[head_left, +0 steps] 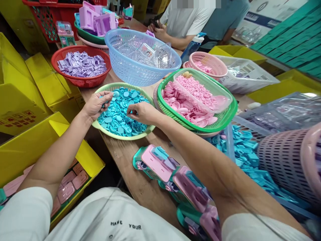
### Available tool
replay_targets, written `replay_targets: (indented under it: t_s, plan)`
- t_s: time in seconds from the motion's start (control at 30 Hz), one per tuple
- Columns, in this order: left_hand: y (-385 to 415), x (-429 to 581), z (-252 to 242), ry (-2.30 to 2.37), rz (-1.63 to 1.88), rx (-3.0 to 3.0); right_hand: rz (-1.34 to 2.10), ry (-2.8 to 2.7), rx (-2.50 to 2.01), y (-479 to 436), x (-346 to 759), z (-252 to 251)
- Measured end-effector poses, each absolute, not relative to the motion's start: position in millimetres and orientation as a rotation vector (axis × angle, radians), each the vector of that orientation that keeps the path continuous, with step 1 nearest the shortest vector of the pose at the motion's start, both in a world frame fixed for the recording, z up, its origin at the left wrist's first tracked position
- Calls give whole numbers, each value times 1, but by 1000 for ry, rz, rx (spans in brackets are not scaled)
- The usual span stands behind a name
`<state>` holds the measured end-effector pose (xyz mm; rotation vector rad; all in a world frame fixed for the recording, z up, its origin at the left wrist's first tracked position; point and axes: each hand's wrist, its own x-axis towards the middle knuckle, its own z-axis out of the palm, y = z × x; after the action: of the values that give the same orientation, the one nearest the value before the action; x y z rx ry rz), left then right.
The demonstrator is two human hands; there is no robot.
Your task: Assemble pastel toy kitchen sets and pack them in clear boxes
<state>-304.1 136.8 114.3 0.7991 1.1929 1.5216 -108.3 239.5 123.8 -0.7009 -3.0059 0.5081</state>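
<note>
A pale green basket point(150, 131) holds a heap of small round turquoise plastic pieces point(119, 115). My left hand point(97, 104) is over the basket's left side, fingers curled and pinched together; whatever is between them is hidden. Over the right side of the same heap, my right hand point(142, 112) is closed too, thumb against curled fingers, and I cannot make out anything in it. Just below the basket, pink and teal toy vehicles point(156, 164) stand in a row on the wooden table point(125, 157), partly behind my right forearm.
Around the table are a red basket point(81, 82) of purple pieces, a blue basket point(135, 72) of clear parts, and a green basket point(227, 118) of pink parts. Yellow cartons point(57, 134) stand left. Turquoise parts point(245, 150) and a pink basket point(278, 160) lie right. A person point(185, 23) is opposite.
</note>
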Motion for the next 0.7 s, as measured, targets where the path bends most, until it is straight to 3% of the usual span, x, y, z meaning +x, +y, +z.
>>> replay_targets:
  t_s: [0.43, 0.53, 0.63, 0.7]
  plan:
    - [135, -301, 115, 1276, 1490, 830, 88, -3308, -676, 232, -122, 106]
    - [135, -304, 111, 1290, 1485, 850, 505, -3047, -771, 240, -119, 106]
    - [133, -304, 111, 1350, 1452, 864, 1406, -2374, -928, 246, -111, 113]
    - [133, -298, 114, 1397, 1425, 900, 1800, -2004, -969, 245, -106, 120]
